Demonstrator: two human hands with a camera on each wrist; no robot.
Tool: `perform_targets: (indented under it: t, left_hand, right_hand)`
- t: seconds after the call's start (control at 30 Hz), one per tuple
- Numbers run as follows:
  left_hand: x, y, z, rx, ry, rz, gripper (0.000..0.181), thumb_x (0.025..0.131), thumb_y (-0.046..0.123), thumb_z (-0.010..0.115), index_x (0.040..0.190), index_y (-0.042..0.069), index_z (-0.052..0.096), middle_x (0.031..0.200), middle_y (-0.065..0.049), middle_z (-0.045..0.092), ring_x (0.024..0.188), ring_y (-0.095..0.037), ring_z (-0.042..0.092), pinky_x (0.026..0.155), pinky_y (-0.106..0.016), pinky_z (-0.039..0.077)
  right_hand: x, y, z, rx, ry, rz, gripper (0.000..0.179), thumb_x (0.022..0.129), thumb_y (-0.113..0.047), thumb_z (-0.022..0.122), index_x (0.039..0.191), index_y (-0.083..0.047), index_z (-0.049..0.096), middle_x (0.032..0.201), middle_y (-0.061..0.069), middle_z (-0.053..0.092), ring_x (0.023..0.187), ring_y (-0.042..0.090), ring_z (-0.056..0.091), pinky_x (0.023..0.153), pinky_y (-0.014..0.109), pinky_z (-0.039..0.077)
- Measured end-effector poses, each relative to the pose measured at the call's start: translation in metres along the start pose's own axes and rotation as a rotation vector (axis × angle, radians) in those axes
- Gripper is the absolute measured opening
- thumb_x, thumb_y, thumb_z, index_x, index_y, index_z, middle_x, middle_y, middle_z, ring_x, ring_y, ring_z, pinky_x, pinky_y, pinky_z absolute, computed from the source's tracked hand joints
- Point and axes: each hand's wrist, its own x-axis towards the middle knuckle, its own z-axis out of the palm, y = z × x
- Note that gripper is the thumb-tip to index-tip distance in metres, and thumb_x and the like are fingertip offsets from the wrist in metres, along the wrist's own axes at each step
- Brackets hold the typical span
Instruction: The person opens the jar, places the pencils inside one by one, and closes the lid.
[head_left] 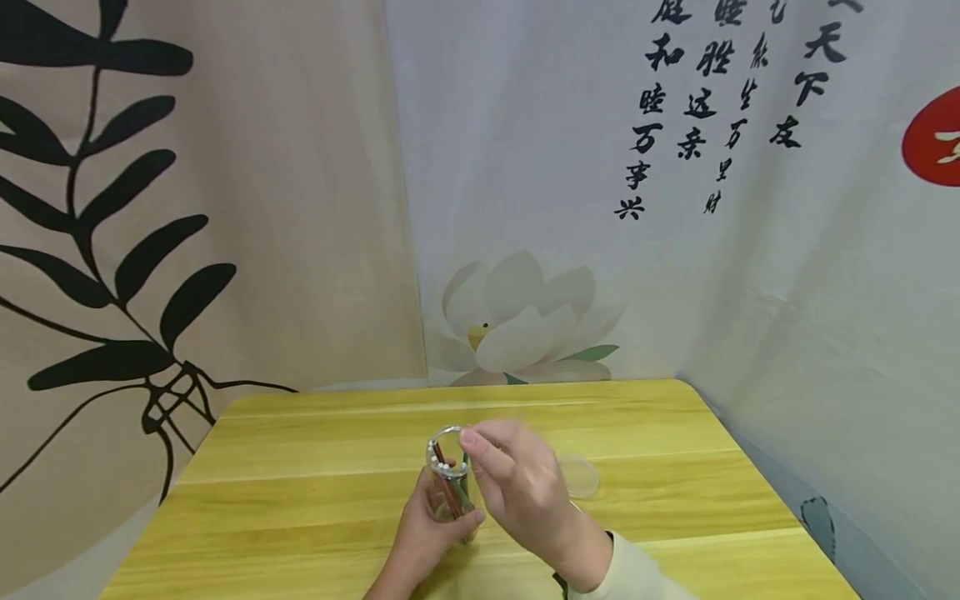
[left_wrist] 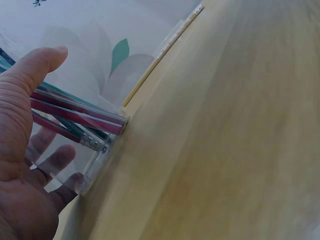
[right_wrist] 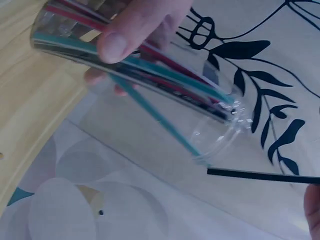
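Observation:
My left hand (head_left: pixel 423 529) grips a clear cylindrical jar (head_left: pixel 468 498), its thumb and fingers around the side. Several red, green and dark pencils (left_wrist: pixel 80 111) lean inside, seen through the clear wall in both wrist views. In the left wrist view the jar's base is right at the tabletop. Over the jar's mouth, my right hand (head_left: pixel 528 492) pinches a thin black stick, probably a pencil. In the right wrist view that black stick (right_wrist: pixel 260 176) runs from the fingers (right_wrist: pixel 314 210) at the right edge to beside the jar's rim (right_wrist: pixel 220 145).
A round clear lid (head_left: pixel 579 477) lies on the wooden table (head_left: pixel 315 492), to the right of the jar and partly behind my right hand. Behind the table hangs a printed backdrop (head_left: pixel 525 167) with a lotus, leaves and writing.

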Motion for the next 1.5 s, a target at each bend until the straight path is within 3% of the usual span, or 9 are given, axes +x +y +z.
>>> perform_targets:
  t: [0.1,0.2,0.4,0.6,0.83,1.0,1.13,1.5]
  left_hand:
    - [0.000,-0.001,0.000,0.013,0.011,0.006,0.083,0.081,0.026,0.094,0.150,0.020,0.049,0.118,-0.003,0.077,0.118,-0.024,0.068,0.111,-0.062,0.052]
    - [0.000,-0.003,-0.001,0.034,0.024,0.020,0.083,0.081,0.025,0.094,0.151,0.021,0.048,0.122,-0.002,0.077,0.122,-0.027,0.068,0.109,-0.062,0.054]
    - [0.000,-0.006,-0.003,0.076,0.013,0.039,0.085,0.083,0.028,0.093,0.154,0.023,0.045,0.135,-0.005,0.072,0.125,-0.032,0.066,0.105,-0.060,0.057]
    - [0.000,-0.005,-0.004,0.085,-0.001,0.049,0.089,0.085,0.028,0.092,0.157,0.024,0.041,0.133,-0.004,0.073,0.122,-0.026,0.067,0.102,-0.046,0.059]
    - [-0.001,-0.002,-0.003,0.089,0.010,0.056,0.084,0.084,0.025,0.092,0.153,0.021,0.044,0.130,-0.006,0.072,0.118,-0.023,0.068,0.096,-0.039,0.059]
    - [-0.002,-0.003,-0.002,0.059,-0.003,0.064,0.086,0.085,0.023,0.091,0.156,0.023,0.042,0.127,-0.005,0.073,0.114,-0.019,0.069,0.090,-0.031,0.059]
    - [-0.002,-0.004,-0.001,0.039,0.019,0.082,0.085,0.083,0.018,0.092,0.154,0.023,0.045,0.122,-0.003,0.075,0.110,-0.014,0.070,0.087,-0.026,0.058]
    - [-0.002,-0.004,0.001,0.049,0.051,0.106,0.083,0.078,0.014,0.093,0.149,0.020,0.051,0.122,-0.003,0.076,0.110,-0.012,0.071,0.092,-0.026,0.058]
  right_hand:
    - [0.007,-0.004,0.000,0.061,0.049,-0.049,0.026,0.106,-0.002,0.062,0.131,0.005,0.056,0.092,0.014,0.071,0.079,0.017,0.071,0.071,0.020,0.062]
    - [0.007,-0.007,0.002,0.108,0.053,-0.036,0.022,0.106,-0.004,0.062,0.124,0.007,0.057,0.091,0.015,0.072,0.080,0.018,0.072,0.072,0.021,0.063]
    - [-0.020,-0.013,0.015,0.080,-0.074,0.095,0.018,0.110,-0.011,0.059,0.123,0.000,0.064,0.096,0.007,0.077,0.081,0.014,0.073,0.074,0.021,0.062]
    - [-0.048,-0.011,0.025,0.015,-0.179,0.192,0.019,0.109,-0.016,0.063,0.123,-0.008,0.071,0.100,-0.002,0.080,0.078,0.008,0.072,0.070,0.018,0.061]
    - [-0.056,-0.010,0.028,0.003,-0.216,0.197,0.013,0.103,-0.012,0.071,0.115,-0.010,0.076,0.100,-0.002,0.082,0.085,0.011,0.074,0.075,0.019,0.063]
    - [-0.057,-0.010,0.028,0.010,-0.222,0.202,0.020,0.095,-0.009,0.079,0.114,-0.009,0.076,0.100,-0.002,0.081,0.085,0.011,0.074,0.076,0.019,0.062]
    - [-0.057,-0.009,0.029,0.014,-0.229,0.188,0.020,0.096,-0.010,0.079,0.115,-0.007,0.075,0.103,0.000,0.080,0.087,0.012,0.073,0.078,0.021,0.063]
    - [-0.061,-0.008,0.027,0.025,-0.229,0.182,0.018,0.096,-0.009,0.078,0.113,-0.006,0.075,0.108,0.006,0.078,0.093,0.017,0.073,0.083,0.024,0.063]
